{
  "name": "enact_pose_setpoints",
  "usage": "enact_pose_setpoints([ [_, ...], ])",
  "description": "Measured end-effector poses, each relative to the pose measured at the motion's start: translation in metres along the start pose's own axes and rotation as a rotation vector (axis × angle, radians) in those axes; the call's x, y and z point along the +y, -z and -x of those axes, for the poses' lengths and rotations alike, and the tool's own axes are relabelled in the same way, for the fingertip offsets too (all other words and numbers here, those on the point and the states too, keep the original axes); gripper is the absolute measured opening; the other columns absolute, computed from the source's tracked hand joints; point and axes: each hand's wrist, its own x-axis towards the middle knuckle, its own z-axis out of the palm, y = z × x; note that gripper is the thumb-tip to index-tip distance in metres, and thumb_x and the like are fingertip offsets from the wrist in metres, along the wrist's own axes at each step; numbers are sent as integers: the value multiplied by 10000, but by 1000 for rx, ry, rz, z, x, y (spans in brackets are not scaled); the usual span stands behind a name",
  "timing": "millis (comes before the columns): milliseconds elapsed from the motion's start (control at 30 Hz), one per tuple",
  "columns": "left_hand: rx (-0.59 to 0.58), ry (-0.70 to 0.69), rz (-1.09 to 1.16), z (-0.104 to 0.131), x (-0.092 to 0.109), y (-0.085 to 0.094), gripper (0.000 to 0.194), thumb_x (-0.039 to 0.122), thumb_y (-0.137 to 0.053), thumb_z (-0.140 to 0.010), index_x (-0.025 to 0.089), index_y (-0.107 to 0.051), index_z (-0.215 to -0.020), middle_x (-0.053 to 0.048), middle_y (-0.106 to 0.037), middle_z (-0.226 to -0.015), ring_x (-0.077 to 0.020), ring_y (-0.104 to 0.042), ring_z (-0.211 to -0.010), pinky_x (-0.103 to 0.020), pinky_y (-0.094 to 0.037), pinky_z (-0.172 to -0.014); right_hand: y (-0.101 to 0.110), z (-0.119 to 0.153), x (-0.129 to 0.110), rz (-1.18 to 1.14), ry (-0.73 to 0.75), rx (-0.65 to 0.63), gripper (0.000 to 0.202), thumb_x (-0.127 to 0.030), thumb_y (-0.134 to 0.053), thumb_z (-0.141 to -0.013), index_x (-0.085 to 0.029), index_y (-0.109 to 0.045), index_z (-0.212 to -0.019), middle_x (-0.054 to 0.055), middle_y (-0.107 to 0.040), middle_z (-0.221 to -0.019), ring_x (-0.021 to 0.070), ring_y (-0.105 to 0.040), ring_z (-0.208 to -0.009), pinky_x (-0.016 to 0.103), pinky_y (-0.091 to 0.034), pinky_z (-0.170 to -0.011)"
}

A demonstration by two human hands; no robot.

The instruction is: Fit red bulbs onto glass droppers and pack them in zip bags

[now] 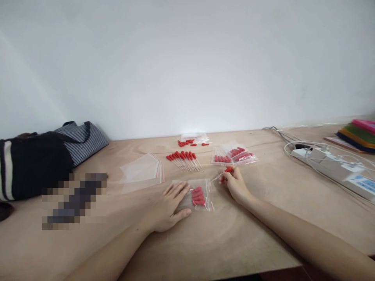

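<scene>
My left hand (172,205) lies flat, fingers spread, on the left part of a clear zip bag (206,187). Inside that bag several droppers show their red bulbs (198,196); their stems are mostly under my fingers. To the right of the bag my right hand (234,183) pinches one dropper (227,169), red bulb up, its clear thin stem slanting down left towards the bag's zip edge. A row of loose droppers (183,156) lies beyond the bag. Filled bags (222,156) of droppers rest beyond my right hand.
Flat zip bags (142,169) lie left of the loose droppers. Loose red bulbs (186,143) sit near the wall beside clear plastic. A power strip (336,168) with cables and a coloured stack (359,134) are at right. A black bag (38,164) stands at left.
</scene>
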Motion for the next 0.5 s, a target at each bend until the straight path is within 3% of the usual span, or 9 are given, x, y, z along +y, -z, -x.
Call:
enact_pose_setpoints([
  [300,-12,12,-6,0,1,1,629,556,-241,-831,219,-123,-1349,-34,-148,-1413,-234,-111,-1287,-439,-134,-1044,21,-2,-10,82,-3,68,314,-191,-475,-633,-225,-358,-922,-88,-454,-529,97,-470,-464,211,-408,-450],
  [500,-11,21,-12,1,3,0,635,562,-231,-830,213,-124,-1349,-31,-144,-1414,-223,-107,-1289,-427,-127,-1048,9,9,-9,-59,-57,58,311,-191,-531,-610,-232,-376,-876,-81,-460,-638,80,-509,-507,220,-463,-484],
])
